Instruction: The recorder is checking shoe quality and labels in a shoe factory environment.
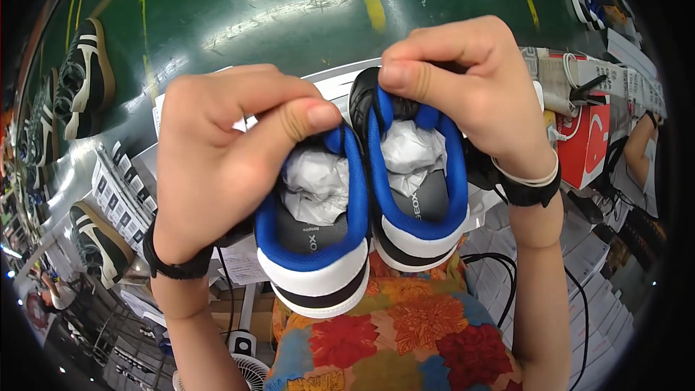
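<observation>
I hold a pair of sneakers side by side in front of me, heels toward me. Both are black and white with blue collar lining and are stuffed with white tissue paper. My left hand (224, 145) grips the tongue and top of the left sneaker (315, 253). My right hand (470, 90) pinches the tongue of the right sneaker (420, 210). The toes of both shoes are hidden behind my hands. Each wrist wears a black band; the right one also has a white band.
A green floor with yellow lines lies below. More dark sneakers (87, 76) line a rack at the left. A red shoe box (588, 146) and stacked papers sit at the right, where another person's arm (641, 148) shows. A small white fan (246, 369) stands below, next to my flowered clothing (405, 333).
</observation>
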`<state>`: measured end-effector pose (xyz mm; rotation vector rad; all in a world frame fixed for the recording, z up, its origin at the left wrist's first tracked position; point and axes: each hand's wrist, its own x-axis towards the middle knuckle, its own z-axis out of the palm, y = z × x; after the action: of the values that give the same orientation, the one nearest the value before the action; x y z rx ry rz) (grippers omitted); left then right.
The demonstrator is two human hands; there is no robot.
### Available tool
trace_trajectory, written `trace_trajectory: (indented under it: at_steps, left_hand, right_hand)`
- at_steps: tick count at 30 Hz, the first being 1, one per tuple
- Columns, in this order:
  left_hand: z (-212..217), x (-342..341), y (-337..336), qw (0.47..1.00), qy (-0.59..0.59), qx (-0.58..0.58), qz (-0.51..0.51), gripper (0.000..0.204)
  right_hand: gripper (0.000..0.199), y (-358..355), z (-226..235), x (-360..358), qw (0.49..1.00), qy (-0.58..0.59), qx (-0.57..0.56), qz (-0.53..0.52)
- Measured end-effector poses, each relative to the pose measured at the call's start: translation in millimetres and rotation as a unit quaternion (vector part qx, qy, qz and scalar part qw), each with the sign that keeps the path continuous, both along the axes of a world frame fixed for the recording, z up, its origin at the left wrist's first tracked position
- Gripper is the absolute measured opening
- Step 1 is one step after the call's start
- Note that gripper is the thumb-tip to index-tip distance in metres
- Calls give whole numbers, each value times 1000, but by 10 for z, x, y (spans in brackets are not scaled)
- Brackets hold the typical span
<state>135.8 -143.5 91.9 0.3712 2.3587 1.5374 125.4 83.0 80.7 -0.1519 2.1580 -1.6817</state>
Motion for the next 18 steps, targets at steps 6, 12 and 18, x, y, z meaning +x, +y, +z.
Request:
trace_trajectory:
  at_steps: [6, 12, 18]
  left_hand:
    - [-30, 45, -7, 992, -97, 41, 63, 16]
    - [-462, 715, -180, 932, 326, -140, -78, 36]
    - [-519, 845, -32, 966, 116, -212, 91, 70]
  right_hand:
    - [11, -17, -11, 15, 999, -11, -30, 0]
    - [38, 19, -510, 852, 906, 404, 124, 9]
    - [62, -74, -414, 853, 942, 252, 210, -66]
